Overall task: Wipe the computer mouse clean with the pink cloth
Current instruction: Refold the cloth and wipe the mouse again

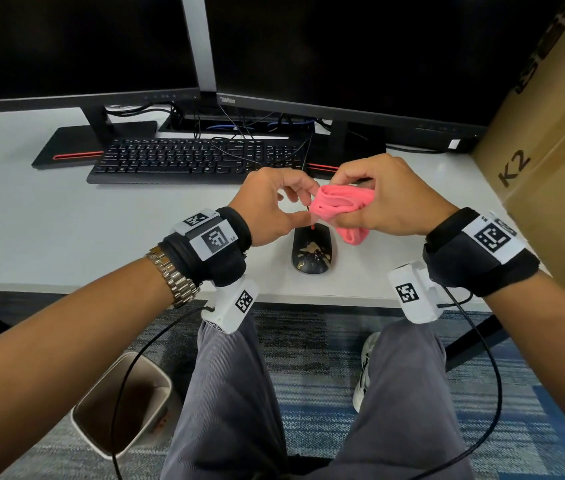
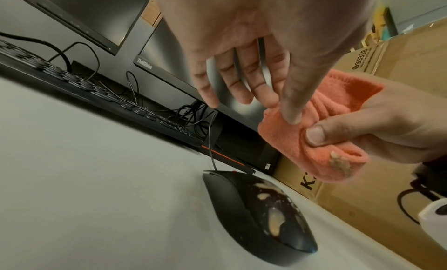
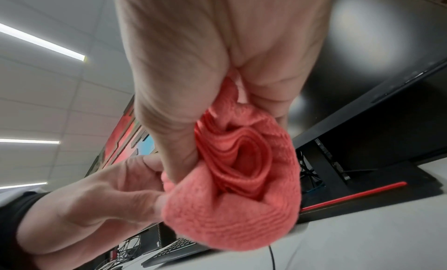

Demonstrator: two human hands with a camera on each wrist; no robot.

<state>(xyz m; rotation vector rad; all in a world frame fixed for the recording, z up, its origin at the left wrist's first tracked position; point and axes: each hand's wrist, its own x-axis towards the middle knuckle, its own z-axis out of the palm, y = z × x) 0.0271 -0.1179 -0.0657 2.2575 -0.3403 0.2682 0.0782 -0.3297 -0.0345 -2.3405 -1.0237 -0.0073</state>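
A black wired computer mouse [image 1: 312,251] [image 2: 261,215] lies on the white desk [image 1: 66,230] near its front edge, smeared with beige paste on its back. Above it both hands hold a folded pink cloth [image 1: 341,204] [image 2: 312,132] [image 3: 241,182]. My right hand [image 1: 378,199] [image 3: 205,83] grips the bunched cloth between thumb and fingers. My left hand [image 1: 274,206] [image 2: 266,94] pinches the cloth's left edge with thumb and forefinger, its other fingers loosely spread. A beige smear [image 2: 341,163] shows on the cloth's underside.
A black keyboard [image 1: 198,159] lies behind the hands, with two dark monitors [image 1: 343,53] on stands behind it and tangled cables. A large cardboard box [image 1: 551,150] stands at the desk's right. A waste bin [image 1: 125,403] sits on the floor at lower left, beside my knees.
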